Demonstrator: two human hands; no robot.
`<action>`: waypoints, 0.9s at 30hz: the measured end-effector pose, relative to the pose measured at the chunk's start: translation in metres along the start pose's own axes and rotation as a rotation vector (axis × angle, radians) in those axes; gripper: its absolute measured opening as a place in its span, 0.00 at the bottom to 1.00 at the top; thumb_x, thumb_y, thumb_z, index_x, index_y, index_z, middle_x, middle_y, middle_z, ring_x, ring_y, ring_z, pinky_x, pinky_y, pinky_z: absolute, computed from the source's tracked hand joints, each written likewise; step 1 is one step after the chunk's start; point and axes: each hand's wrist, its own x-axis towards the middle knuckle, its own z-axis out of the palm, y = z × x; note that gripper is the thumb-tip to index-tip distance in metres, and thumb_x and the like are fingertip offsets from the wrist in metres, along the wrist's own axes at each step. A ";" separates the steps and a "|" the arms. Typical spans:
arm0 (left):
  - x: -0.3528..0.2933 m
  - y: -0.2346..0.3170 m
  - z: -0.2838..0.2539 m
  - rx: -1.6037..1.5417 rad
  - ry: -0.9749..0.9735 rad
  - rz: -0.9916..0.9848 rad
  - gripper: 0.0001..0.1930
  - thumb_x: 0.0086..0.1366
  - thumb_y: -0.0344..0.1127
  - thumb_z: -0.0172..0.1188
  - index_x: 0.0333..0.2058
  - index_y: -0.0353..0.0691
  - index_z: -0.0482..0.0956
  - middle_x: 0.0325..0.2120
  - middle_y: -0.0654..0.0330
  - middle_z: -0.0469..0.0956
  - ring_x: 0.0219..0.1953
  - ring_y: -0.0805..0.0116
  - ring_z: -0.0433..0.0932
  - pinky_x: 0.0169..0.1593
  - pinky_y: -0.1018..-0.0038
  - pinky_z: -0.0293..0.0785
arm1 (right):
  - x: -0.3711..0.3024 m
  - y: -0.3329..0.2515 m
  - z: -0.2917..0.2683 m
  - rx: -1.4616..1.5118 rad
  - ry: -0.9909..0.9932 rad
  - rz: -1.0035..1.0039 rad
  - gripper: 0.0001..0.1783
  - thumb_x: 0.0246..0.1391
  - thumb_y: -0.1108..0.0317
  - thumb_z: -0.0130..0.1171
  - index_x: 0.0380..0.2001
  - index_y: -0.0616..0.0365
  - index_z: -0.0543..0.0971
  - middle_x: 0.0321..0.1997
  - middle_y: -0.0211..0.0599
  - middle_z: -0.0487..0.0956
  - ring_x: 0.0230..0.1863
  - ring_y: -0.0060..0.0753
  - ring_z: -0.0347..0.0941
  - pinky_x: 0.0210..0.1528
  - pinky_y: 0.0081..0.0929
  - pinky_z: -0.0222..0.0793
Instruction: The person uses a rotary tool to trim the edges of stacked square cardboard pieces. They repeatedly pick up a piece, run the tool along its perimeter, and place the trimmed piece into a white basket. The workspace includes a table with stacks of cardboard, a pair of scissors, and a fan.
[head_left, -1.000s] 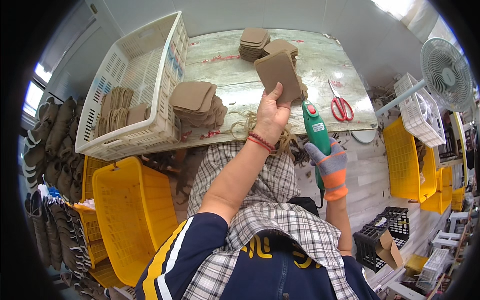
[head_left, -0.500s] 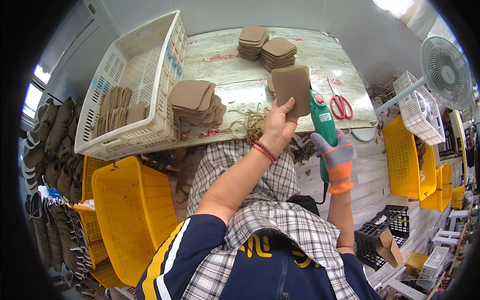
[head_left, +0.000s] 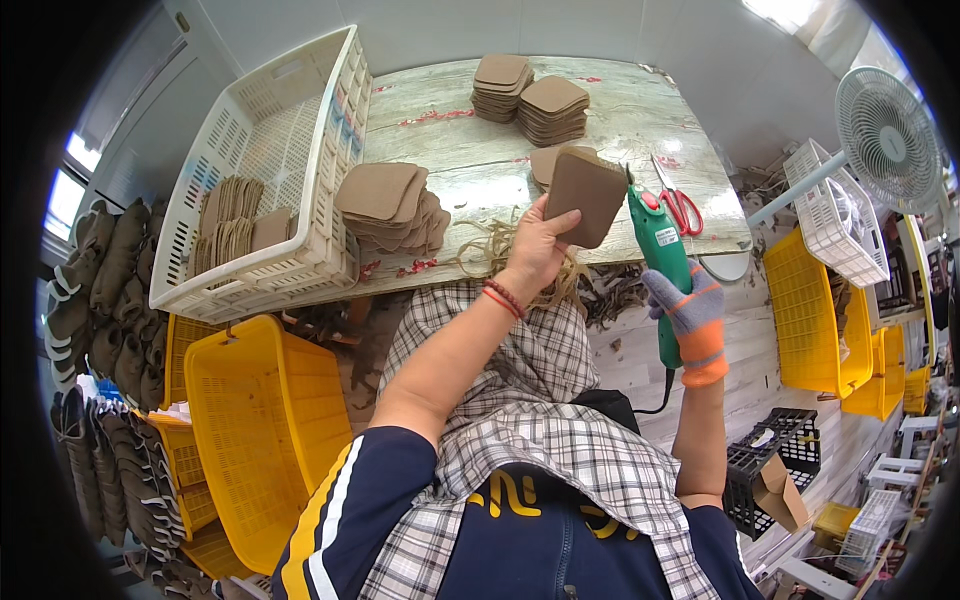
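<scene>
My bare left hand [head_left: 540, 243] pinches a brown rounded fabric piece [head_left: 588, 198] by its lower left corner, above the table's front edge. In my right hand [head_left: 690, 308], which wears a grey and orange glove, is a pair of green electric shears [head_left: 660, 240]. Their dark tip points up beside the piece's right edge; whether they touch cannot be made out. Partly hidden behind the held piece lies another brown piece [head_left: 546, 163]. Thin offcut strips [head_left: 490, 245] hang in a tangle by my left hand. Red-handled scissors [head_left: 682, 212] lie right of the shears.
Several brown pieces are stacked on the table [head_left: 440, 90]: two neat stacks [head_left: 553, 108] at the back, one loose pile [head_left: 392, 205] at left. A white crate [head_left: 335, 170] stands beside it. Yellow bins [head_left: 235, 420] flank me, and a fan [head_left: 888, 145] stands at right.
The held piece has tilted and come slightly lower, with my left hand shifted left. My right hand has carried the shears right and a little down, away from the piece's middle.
</scene>
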 end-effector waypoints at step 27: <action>-0.019 0.061 -0.028 0.812 -0.134 -0.307 0.16 0.54 0.19 0.58 0.43 0.34 0.75 0.34 0.64 0.78 0.36 0.77 0.75 0.42 0.79 0.72 | -0.015 0.021 0.001 -0.076 -0.156 0.113 0.23 0.43 0.61 0.71 0.37 0.63 0.74 0.19 0.27 0.73 0.16 0.15 0.66 0.18 0.16 0.62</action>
